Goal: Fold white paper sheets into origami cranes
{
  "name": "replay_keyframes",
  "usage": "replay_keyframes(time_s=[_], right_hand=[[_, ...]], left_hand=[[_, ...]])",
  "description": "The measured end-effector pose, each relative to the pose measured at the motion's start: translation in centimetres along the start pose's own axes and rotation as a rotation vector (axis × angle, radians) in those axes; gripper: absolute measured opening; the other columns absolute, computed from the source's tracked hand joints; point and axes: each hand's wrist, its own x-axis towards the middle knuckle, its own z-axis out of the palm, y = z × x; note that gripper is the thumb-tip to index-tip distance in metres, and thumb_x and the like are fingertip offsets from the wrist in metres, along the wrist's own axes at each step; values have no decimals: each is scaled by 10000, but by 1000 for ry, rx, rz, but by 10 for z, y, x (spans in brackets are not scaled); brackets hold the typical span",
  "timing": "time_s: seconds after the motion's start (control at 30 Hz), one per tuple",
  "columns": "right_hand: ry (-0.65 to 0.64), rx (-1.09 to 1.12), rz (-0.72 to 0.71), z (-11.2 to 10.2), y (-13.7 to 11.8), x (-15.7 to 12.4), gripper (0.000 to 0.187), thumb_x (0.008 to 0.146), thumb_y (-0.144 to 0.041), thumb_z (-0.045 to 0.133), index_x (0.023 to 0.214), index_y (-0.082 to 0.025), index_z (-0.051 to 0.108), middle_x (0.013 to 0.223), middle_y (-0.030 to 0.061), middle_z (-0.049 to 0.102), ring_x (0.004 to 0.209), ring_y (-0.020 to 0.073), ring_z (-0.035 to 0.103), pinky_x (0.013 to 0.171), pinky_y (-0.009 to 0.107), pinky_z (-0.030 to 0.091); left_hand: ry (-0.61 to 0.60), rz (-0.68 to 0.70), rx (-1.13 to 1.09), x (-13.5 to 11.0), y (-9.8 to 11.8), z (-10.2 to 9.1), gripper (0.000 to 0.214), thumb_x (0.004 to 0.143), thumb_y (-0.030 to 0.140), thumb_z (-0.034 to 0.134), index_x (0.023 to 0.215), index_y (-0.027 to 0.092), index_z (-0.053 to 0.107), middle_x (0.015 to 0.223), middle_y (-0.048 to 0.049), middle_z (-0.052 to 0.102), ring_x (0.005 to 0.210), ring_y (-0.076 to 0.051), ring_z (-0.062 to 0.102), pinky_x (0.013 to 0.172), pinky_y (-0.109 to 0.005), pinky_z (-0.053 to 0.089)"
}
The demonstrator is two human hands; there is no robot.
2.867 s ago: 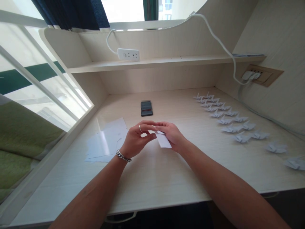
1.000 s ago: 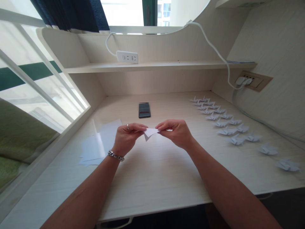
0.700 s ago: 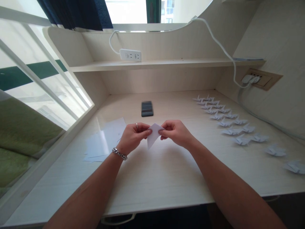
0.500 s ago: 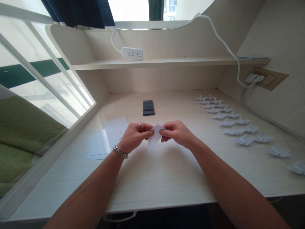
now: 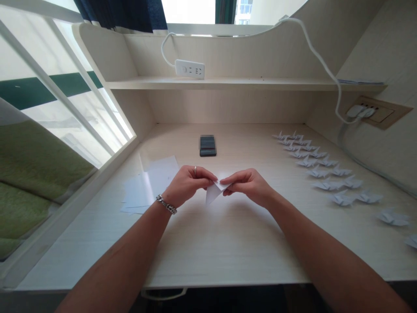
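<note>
The desk (image 5: 228, 256) is the broadest thing here, pale and lightly grained, with a shelf (image 5: 234, 84) running across its back. To the left, loose sheets (image 5: 148, 184) overlap in an untidy pile, white and flat, glossy where the light catches them. To the right, folded cranes (image 5: 329, 185) stand in a long slanting double row, the nearest one cut off at the picture's edge. Between these lie the two hands, close together over the middle of the desk. The left hand (image 5: 185, 186) pinches the paper (image 5: 213, 192) by its upper left edge, thumb on top and fingertips nearly closed; the right hand (image 5: 252, 187) has the right corner between thumb and fingers, just as narrowly. A dark phone (image 5: 207, 145) lies behind them (its upper part is blurred out). The paper itself is small, plain white and already folded, roughly kite-shaped, with one long point hanging down toward the person. A bright flap lies across its upper right, and the face below it looks greyer; the inner creases are too small to make out. Smallest are a chain bracelet (image 5: 167, 204) on the left wrist and a ring (image 5: 195, 171).
</note>
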Motion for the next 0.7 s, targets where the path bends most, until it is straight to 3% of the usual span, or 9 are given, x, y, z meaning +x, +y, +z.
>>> replay_keyframes(time_s=[0.1, 0.2, 0.27, 0.47, 0.7], right_hand=[[-51, -26, -12, -1, -3, -6, 262, 654, -269, 808, 894, -172, 772, 811, 72, 741, 759, 185, 689, 741, 340, 551], [24, -43, -31, 3, -2, -5, 261, 717, -363, 768, 893, -171, 758, 841, 64, 728, 775, 172, 668, 681, 303, 547], [68, -81, -25, 8, 1, -3, 296, 688, -384, 789, 882, -164, 749, 772, 47, 716, 711, 156, 650, 622, 282, 536], [123, -93, -8, 15, 10, 1, 366, 614, -394, 834, 868, -145, 746, 708, 46, 708, 650, 146, 639, 580, 279, 535], [143, -30, 17, 10, 8, 2, 340, 569, -342, 862, 827, -157, 741, 710, 34, 712, 654, 143, 654, 576, 268, 547]], left_hand=[[5, 38, 117, -1, 2, 7, 88, 657, 177, 721, 726, 175, 776, 703, -49, 734, 660, -163, 644, 633, -268, 514], [4, 95, 220, -3, 3, 13, 79, 704, 213, 709, 739, 178, 770, 718, -46, 738, 680, -167, 657, 634, -261, 514], [9, 116, 248, -5, 2, 15, 78, 719, 228, 711, 743, 170, 757, 724, -46, 736, 687, -166, 661, 629, -256, 516], [67, 93, 158, -5, 0, 17, 144, 659, 205, 772, 762, 145, 691, 727, -46, 728, 692, -174, 683, 635, -264, 545], [85, 88, 127, -3, 0, 17, 108, 669, 186, 753, 764, 144, 721, 756, -52, 730, 722, -171, 677, 679, -272, 547]])
